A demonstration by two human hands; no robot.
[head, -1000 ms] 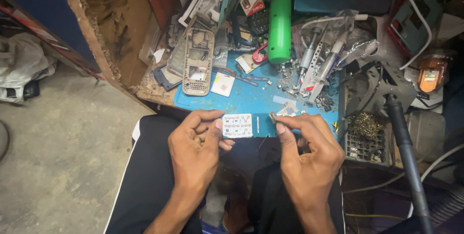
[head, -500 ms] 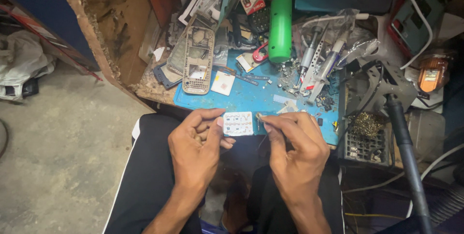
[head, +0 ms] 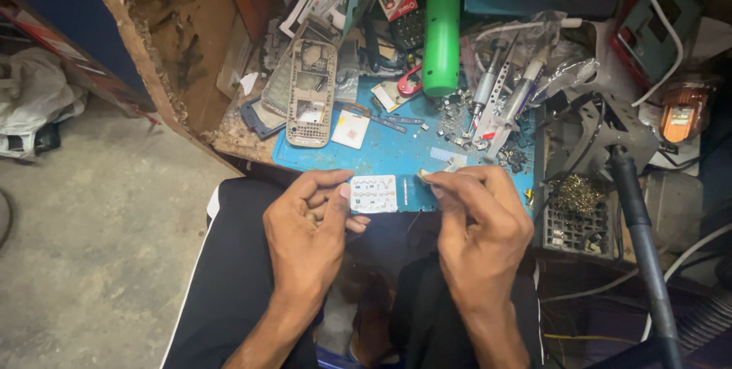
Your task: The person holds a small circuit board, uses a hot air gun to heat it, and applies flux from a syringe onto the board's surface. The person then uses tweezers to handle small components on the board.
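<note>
keypad sheet (head: 373,194): thin white plastic, smooth, slightly glossy | work mat (head: 396,152): blue, rubber-like, matt | bench edge (head: 164,64): raw wood, rough and chipped | cylinder (head: 441,33): green plastic, smooth with soft shine | phone frame (head: 311,93): dull grey plastic | tip cleaner (head: 576,194): brass-coloured metal wool, coarse | floor (head: 91,247): rough concrete

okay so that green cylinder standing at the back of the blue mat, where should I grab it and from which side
Probably around the middle of the green cylinder, where its smooth, straight body is bare. Come from above and the near side: papers and a phone frame crowd its left, metal tools its right, and small parts lie around its lower end.
</note>
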